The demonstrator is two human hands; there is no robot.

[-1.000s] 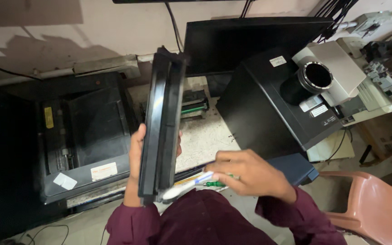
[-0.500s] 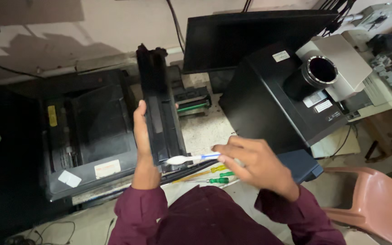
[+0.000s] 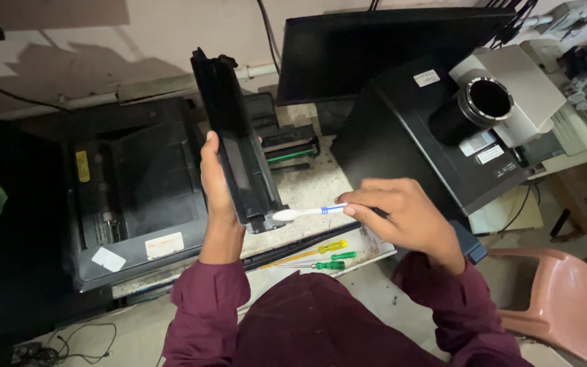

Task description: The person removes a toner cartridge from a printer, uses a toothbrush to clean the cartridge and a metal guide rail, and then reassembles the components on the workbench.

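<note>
Toner cartridge (image 3: 238, 146), long and black, stands nearly upright above the counter (image 3: 314, 190), its top tilted a little to the left, with the left hand (image 3: 215, 194) clamped around its lower part, thumb on the left edge and fingers hidden behind. Left of it sits a black printer (image 3: 134, 190) with its cover open and white and yellow stickers on its body. Just right of the cartridge's lower end, the white head of a toothbrush (image 3: 307, 212) touches or nearly touches the cartridge; the right hand (image 3: 405, 217) is closed on the brush's blue and white handle, fingers pinched together. Below the brush, a yellow-handled screwdriver (image 3: 314, 250) and a green-handled screwdriver (image 3: 321, 264) lie on the counter's front edge. Behind the right hand stands a dark monitor (image 3: 375, 51), then a black machine (image 3: 416, 143) with a cylindrical part on top. A pink plastic chair (image 3: 565, 299) stands at the far right.
</note>
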